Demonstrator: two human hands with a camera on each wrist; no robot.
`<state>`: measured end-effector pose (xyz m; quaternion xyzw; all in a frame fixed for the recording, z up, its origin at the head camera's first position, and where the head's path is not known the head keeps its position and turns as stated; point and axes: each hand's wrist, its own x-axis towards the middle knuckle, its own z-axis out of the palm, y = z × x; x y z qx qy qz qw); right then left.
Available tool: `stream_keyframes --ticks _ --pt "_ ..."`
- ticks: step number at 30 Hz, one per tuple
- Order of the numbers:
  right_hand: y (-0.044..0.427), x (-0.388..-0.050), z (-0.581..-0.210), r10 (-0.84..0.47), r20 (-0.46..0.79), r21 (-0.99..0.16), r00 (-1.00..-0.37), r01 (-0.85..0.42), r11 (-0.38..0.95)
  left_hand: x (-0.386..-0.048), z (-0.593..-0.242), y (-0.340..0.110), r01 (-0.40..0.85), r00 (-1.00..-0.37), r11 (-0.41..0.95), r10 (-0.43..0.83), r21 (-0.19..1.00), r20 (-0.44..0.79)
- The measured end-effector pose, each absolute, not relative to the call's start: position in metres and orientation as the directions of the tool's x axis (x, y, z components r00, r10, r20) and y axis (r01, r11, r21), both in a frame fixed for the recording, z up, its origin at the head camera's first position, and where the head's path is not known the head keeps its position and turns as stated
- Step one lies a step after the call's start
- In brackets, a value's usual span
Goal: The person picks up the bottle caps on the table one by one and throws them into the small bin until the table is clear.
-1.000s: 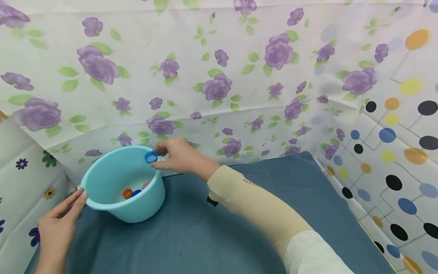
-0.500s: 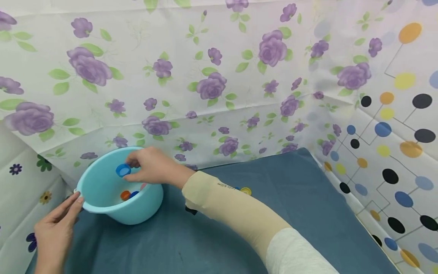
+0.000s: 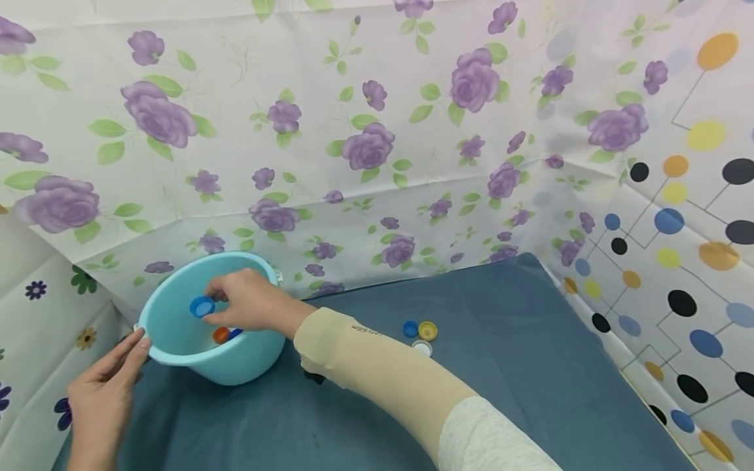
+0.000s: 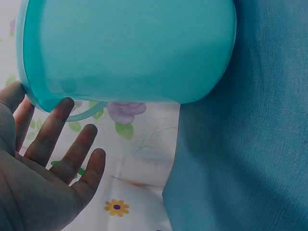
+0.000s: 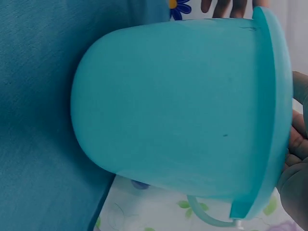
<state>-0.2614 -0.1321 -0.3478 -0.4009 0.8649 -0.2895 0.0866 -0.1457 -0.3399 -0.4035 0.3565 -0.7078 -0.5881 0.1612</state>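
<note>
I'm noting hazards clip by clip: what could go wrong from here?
The held blue cap sits at the fingertips of the right grip, so it might slip early. That grip reaches in over the edge of the bucket and could perhaps knock it; the left grip holds only one side.

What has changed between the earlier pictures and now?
The right hand has carried the pinched blue cap left and down, away from the right rim of the bucket. As the arm shifted, a yellow cap, another blue cap and a white cap came into view on the cloth. Unchanged: the left hand on the rim, the orange cap inside.
</note>
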Motion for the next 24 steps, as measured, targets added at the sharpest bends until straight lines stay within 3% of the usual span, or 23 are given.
stream_keyframes --ticks 11,24 --pt "-0.136 -0.261 -0.361 -0.752 0.088 -0.563 -0.654 -0.655 0.504 -0.145 -0.403 -0.34 -0.292 -0.691 0.066 -0.704 0.954 -0.163" --pt "-0.137 -0.261 -0.365 -0.72 0.055 -0.543 -0.691 -0.626 0.56 -0.146 -0.403 -0.34 -0.284 -0.688 0.033 -0.703 0.958 -0.179"
